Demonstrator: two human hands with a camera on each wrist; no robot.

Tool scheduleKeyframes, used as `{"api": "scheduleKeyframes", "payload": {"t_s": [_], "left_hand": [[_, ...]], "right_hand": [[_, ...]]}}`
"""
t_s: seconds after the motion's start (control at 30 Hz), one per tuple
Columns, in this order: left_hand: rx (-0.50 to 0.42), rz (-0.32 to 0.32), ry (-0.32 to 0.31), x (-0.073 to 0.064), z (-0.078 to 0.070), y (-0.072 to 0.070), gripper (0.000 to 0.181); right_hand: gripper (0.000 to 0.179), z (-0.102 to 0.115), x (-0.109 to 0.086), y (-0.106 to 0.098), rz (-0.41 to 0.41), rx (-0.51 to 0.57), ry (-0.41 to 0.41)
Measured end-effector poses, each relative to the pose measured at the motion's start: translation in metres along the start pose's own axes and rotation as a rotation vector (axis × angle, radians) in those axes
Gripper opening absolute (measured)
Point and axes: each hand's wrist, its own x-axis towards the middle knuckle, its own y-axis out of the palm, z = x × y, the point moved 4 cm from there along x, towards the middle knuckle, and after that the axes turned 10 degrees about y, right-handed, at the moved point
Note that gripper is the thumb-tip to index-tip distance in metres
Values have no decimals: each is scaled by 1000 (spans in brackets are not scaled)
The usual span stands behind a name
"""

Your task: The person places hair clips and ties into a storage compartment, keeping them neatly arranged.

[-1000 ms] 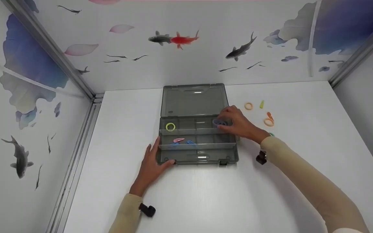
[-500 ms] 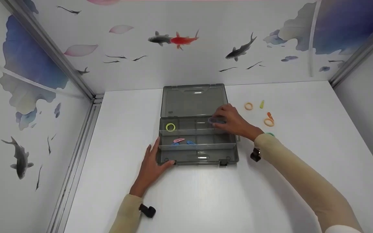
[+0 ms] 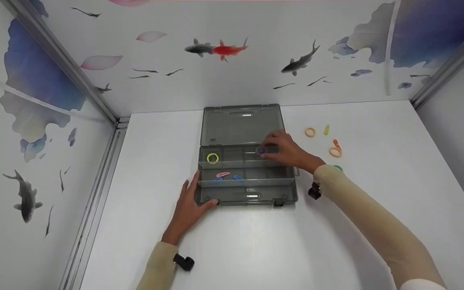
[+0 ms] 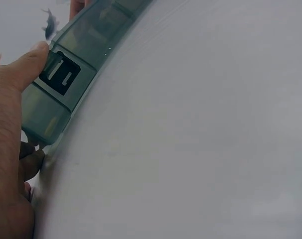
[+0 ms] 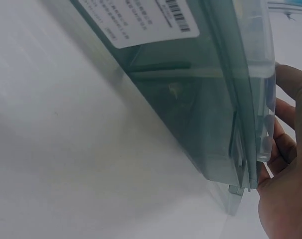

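A smoky grey compartment box (image 3: 242,131) lies with its lid folded back. At its near left corner my left hand (image 3: 189,211) holds it, fingers along the left side; in the left wrist view the thumb (image 4: 29,67) rests beside the front latch (image 4: 60,73). Over the right part of the back row, my right hand (image 3: 286,150) pinches a purple ring like a hair tie (image 3: 260,150), partly covered by the fingers. In the back row's left compartment lies a yellow hair tie (image 3: 212,158). A pink hair clip (image 3: 223,174) and blue hair clips (image 3: 237,177) lie in the middle row.
On the white table right of the box are an orange hair tie (image 3: 309,132), a yellow clip (image 3: 326,129), an orange clip (image 3: 336,143), another orange hair tie (image 3: 335,152) and a green piece (image 3: 338,167) partly behind the right sleeve. Printed panels stand around the table.
My right hand has shifted left along the back row with the purple hair tie, away from the right end. The left hand and the box have stayed in place.
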Motion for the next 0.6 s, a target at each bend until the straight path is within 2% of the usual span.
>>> {"api": "scheduleKeyframes", "payload": {"t_s": [0.23,0.6], "left_hand": [[-6,-2,4,-1,1,0,113],[2,2,-2,0,0,-1,112]], "right_hand": [[37,-5,-5,-5,8,60,11],[36,-15,-36,-31,-94,157,20]]}}
